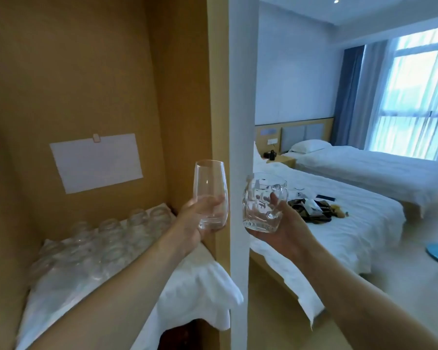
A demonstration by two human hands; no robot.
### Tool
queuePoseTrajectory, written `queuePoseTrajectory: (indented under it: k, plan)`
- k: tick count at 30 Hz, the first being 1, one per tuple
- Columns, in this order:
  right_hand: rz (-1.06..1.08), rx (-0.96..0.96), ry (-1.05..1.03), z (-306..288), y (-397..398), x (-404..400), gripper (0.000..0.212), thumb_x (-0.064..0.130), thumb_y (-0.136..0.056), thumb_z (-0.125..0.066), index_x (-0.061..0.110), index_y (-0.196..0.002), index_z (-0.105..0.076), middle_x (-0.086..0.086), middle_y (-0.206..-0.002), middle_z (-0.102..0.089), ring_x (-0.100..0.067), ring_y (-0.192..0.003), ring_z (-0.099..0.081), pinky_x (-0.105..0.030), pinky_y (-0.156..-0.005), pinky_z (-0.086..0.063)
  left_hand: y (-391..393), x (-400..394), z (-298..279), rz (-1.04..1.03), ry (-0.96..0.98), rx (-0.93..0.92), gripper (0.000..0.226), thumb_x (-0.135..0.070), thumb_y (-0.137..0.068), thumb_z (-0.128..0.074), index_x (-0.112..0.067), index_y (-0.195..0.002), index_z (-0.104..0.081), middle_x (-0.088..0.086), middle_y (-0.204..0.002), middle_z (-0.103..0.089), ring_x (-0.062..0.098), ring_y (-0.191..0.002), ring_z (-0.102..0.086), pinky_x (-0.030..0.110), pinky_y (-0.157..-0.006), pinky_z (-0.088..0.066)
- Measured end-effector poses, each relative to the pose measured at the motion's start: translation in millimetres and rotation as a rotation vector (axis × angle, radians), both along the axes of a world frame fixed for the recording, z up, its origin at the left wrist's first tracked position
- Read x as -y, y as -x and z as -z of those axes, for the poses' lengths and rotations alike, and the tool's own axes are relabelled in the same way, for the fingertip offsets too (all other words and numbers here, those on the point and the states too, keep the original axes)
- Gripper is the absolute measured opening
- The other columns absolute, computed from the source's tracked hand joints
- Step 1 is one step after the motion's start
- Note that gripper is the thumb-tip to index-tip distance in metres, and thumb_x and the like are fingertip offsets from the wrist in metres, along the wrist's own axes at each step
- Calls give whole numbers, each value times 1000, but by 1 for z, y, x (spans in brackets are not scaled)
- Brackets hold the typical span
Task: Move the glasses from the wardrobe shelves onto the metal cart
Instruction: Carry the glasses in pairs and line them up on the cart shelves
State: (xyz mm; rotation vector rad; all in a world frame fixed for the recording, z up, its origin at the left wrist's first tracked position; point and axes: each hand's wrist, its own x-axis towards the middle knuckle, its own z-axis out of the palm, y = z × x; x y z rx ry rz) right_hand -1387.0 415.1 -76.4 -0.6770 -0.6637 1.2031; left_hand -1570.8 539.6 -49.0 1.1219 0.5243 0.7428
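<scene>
While our left hand (195, 223) grips the tall glass (210, 194) low and our right hand (281, 223) cups the mug (263, 202), both off the shelf (61, 286), go easy: they're slick, breakable.

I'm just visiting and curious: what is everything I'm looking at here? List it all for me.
tall glass: one, clear, held upright in the left hand
glass mug: one, clear, handled, in the right hand
shelf glasses: many, exact count unclear, clear, upside down on the white cloth
white cloth: one, white, covering the wardrobe shelf, hanging over its edge
paper sheet: one, white, clipped to the wardrobe back wall
beds: two, white, right of the wardrobe
curtain: one, blue, beside the window
left hand: one, gripping the tall glass
right hand: one, holding the mug
</scene>
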Motion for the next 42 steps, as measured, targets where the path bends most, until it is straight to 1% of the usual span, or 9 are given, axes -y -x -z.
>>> queuePoseTrajectory:
  k: [4, 14, 16, 20, 27, 31, 35, 39, 42]
  plan:
    - [79, 76, 15, 5, -43, 64, 81, 41, -58, -96, 9, -128, -69, -21, -127, -66, -39, -116, -65, -61, -105, -46, -58, 46, 4, 66, 28, -31, 50, -26, -67, -91, -15, -111, -68, 12, -122, -68, 37, -110, -67, 52, -87, -60]
    - [379, 41, 118, 26, -136, 215, 96, 34, -51, -99, 7, -135, -62, -24, -134, -62, -40, -115, -65, -56, -92, -56, -196, 163, 28, 384, 20, -111, 52, -26, -74, -84, -17, -120, -62, 10, -124, -64, 33, -110, -66, 52, -94, -58]
    - [433, 8, 116, 33, -149, 236, 96, 32, -58, -97, 7, -141, -55, -24, -138, -58, -40, -116, -64, -55, -91, -56, -218, 179, 34, 454, 1, -138, 59, -28, -70, -89, -18, -122, -61, 10, -125, -63, 33, -111, -66, 51, -94, -58]
    - [575, -79, 141, 52, -179, 280, 61, 29, -87, -73, 6, -140, -56, -22, -136, -61, -38, -113, -66, -53, -89, -57, -270, 208, 40, 591, -26, -182, 58, -30, -69, -89, -21, -119, -61, 9, -126, -63, 32, -109, -68, 48, -91, -59]
    - [828, -71, 184, 67, -239, 341, 90, 34, -51, -99, 9, -130, -65, -17, -123, -69, -34, -102, -71, -55, -89, -56, -382, 251, 51, 812, 12, -215, 92, -34, -49, -99, -10, -129, -60, 15, -126, -63, 35, -110, -67, 44, -82, -60]
    - [962, -99, 199, 63, -279, 365, 76, 33, -54, -97, 10, -121, -72, -17, -119, -70, -35, -102, -70, -57, -93, -55, -451, 269, 58, 923, 15, -219, 65, -27, -68, -90, -11, -123, -59, 13, -127, -62, 32, -110, -67, 43, -79, -62]
    - [1084, -103, 210, 57, -319, 382, 92, 34, -59, -95, 8, -139, -58, -18, -127, -63, -37, -111, -65, -59, -100, -50, -514, 281, 62, 1027, 68, -222, 52, -22, -78, -85, -13, -121, -57, 13, -125, -62, 33, -108, -67, 46, -83, -62]
    - [1103, -157, 143, 64, -347, 391, 59, 33, -82, -80, 10, -134, -61, -15, -126, -60, -34, -111, -61, -60, -113, -37, -562, 287, 72, 1155, 88, -226, 66, -23, -67, -93, -8, -123, -61, 14, -121, -67, 30, -101, -70, 47, -83, -60]
    - [1162, -212, 158, 73, -360, 395, 33, 28, -91, -72, 10, -119, -70, -17, -124, -61, -36, -113, -60, -62, -115, -32, -587, 293, 84, 1229, 92, -234, 51, -22, -72, -89, -5, -113, -64, 9, -96, -74, 25, -85, -71, 50, -92, -57]
